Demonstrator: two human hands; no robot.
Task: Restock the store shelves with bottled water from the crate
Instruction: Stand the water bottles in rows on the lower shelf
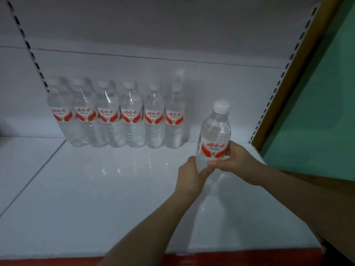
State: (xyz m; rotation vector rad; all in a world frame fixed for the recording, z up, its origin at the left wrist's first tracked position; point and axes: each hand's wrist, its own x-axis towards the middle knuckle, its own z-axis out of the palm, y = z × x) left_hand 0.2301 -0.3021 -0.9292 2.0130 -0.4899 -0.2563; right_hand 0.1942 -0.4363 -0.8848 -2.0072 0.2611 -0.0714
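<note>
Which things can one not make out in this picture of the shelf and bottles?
Head view:
Crate: outside the frame.
Rear bottles: blurred, covered by the front row; count unclear.
Base of the held bottle: partly covered by the left hand and right hand.
Small label print: too blurred.

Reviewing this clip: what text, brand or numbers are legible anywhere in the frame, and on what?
"娃哈哈": red, on the label of the held bottle, gripped by the left hand and right hand.
"娃哈哈": red, on each label of the six front-row bottles on the shelf.
Small print under each brand name: too blurred to read.
</note>
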